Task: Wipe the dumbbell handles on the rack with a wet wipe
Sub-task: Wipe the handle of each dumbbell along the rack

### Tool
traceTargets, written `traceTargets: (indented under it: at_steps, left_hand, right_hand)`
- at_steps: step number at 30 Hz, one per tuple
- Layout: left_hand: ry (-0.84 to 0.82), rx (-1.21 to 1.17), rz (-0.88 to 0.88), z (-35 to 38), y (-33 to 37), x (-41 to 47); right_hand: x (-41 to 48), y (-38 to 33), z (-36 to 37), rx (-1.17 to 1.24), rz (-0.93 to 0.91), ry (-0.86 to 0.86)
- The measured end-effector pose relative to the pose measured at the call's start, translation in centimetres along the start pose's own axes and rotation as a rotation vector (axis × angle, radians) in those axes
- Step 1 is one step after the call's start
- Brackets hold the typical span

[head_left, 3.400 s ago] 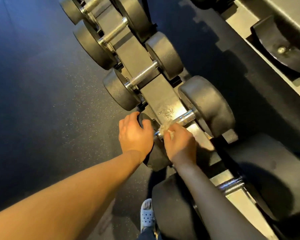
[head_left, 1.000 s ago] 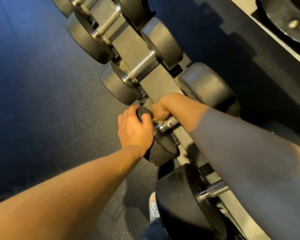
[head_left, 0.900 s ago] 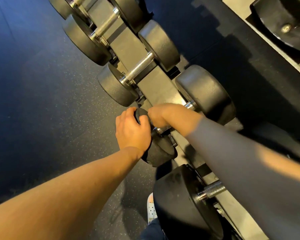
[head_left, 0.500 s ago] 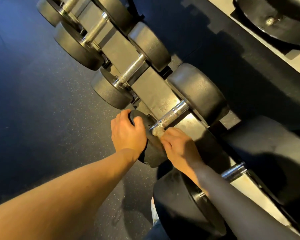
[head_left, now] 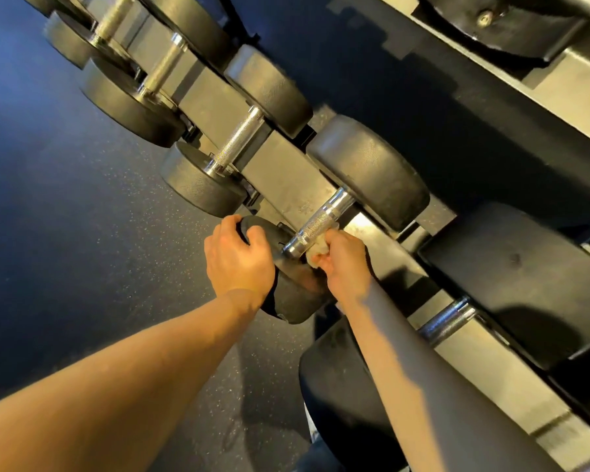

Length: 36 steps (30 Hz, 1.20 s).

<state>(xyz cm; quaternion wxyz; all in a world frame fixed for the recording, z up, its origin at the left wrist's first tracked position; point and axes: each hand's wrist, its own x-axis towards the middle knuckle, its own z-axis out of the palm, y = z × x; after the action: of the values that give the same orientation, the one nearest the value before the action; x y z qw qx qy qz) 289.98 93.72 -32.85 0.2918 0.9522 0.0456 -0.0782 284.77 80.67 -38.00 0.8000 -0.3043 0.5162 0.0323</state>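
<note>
A row of black dumbbells with chrome knurled handles lies across a grey rack (head_left: pixel 280 165). My left hand (head_left: pixel 237 258) grips the near head (head_left: pixel 293 301) of one dumbbell. My right hand (head_left: pixel 343 264) holds a crumpled pale wet wipe (head_left: pixel 315 250) pressed against the near end of that dumbbell's handle (head_left: pixel 321 226), from below and to the right. Most of the handle is bare up to the far head (head_left: pixel 368 172).
Smaller dumbbells, one with handle (head_left: pixel 239 139), run up to the left. A larger dumbbell's handle (head_left: pixel 447 321) lies to the lower right, its near head (head_left: pixel 338 386) under my right forearm. An upper shelf (head_left: pixel 532 80) crosses top right. Dark speckled floor (head_left: pixel 82 250) lies to the left.
My right hand slid from over the far part of the handle back to its near end, uncovering the chrome. My left hand stayed on the near head. The view shifted slightly.
</note>
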Motion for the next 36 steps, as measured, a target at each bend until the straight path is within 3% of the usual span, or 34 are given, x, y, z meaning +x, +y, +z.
traceTargets:
  at_steps: [4, 7, 9, 12, 14, 20, 22, 25, 32, 36]
  left_hand:
    - [-0.009, 0.004, -0.003, 0.1, 0.0, 0.0]
    - [-0.007, -0.006, -0.001, 0.0, -0.1, 0.0]
    - [-0.003, -0.007, -0.005, 0.1, -0.1, 0.0]
    - [0.006, -0.006, -0.001, 0.1, -0.1, 0.0]
    - [0.007, -0.003, -0.004, 0.1, -0.1, 0.0]
    - [-0.002, 0.001, -0.021, 0.0, 0.1, -0.1]
    - [0.005, -0.003, -0.022, -0.1, 0.3, -0.2]
    - [0.005, -0.001, -0.031, -0.2, 0.6, -0.3]
    - [0.003, 0.005, -0.058, -0.3, 1.0, -0.4]
    - [0.009, 0.002, -0.052, -0.3, 1.0, -0.6]
  right_hand:
    - [0.3, -1.7, -0.7, 0.409, -0.12, 0.046]
    - [-0.2, -1.4, -0.2, 0.444, -0.207, 0.094]
    - [-1.0, 0.0, 0.4, 0.286, -0.312, 0.112]
    - [-2.3, 2.5, 0.8, -0.235, -0.441, 0.141]
    - [-2.9, 2.5, 0.9, -0.439, -0.519, 0.167]
    - [-2.4, -0.4, 2.2, -0.319, -0.712, 0.387]
    - [-3.1, 0.9, 2.6, -0.403, -0.696, 0.32]
    - [-3.9, 2.0, 2.3, -0.743, -0.667, 0.186]
    - [-3.0, -1.3, 1.9, -0.958, -0.927, 0.291]
    - [-3.6, 1.7, 0.6, -1.144, -0.967, 0.034]
